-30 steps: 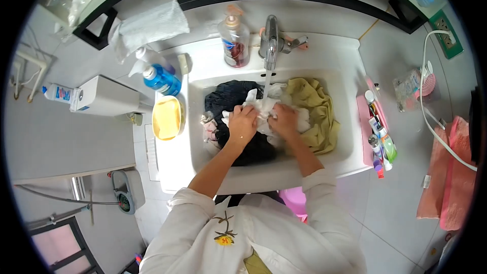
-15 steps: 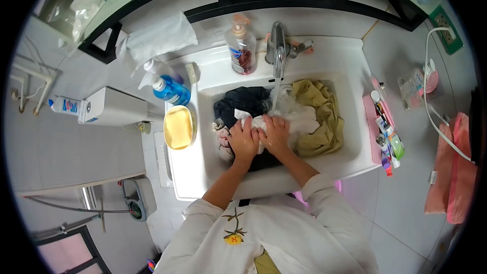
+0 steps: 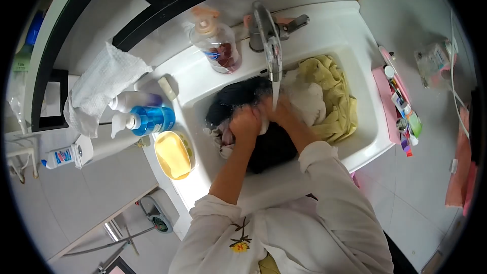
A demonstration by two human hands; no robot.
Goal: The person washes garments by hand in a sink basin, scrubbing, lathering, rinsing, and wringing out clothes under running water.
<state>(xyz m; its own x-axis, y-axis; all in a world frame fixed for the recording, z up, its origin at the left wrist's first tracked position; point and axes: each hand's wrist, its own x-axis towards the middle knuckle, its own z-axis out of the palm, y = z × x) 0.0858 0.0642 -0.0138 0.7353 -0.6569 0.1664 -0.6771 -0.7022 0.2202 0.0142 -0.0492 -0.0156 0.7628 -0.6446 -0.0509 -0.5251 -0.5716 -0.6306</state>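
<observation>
Water runs from the metal faucet into the white sink. My left hand is closed on a small white cloth above the dark garment. Beside it, my right hand is curled at the same cloth under the stream; its fingers are partly blurred. White fabric and an olive garment lie to the right of my hands. A pinkish cloth sits at the left of the sink.
Left of the basin are a yellow soap dish, a blue bottle and a white brush. A pump bottle stands behind. A pink toiletry holder is at the right edge.
The view has tilted and moved closer to the sink. My hands have gone from pressing with spread fingers to closing around the white cloth, nearer the water stream.
</observation>
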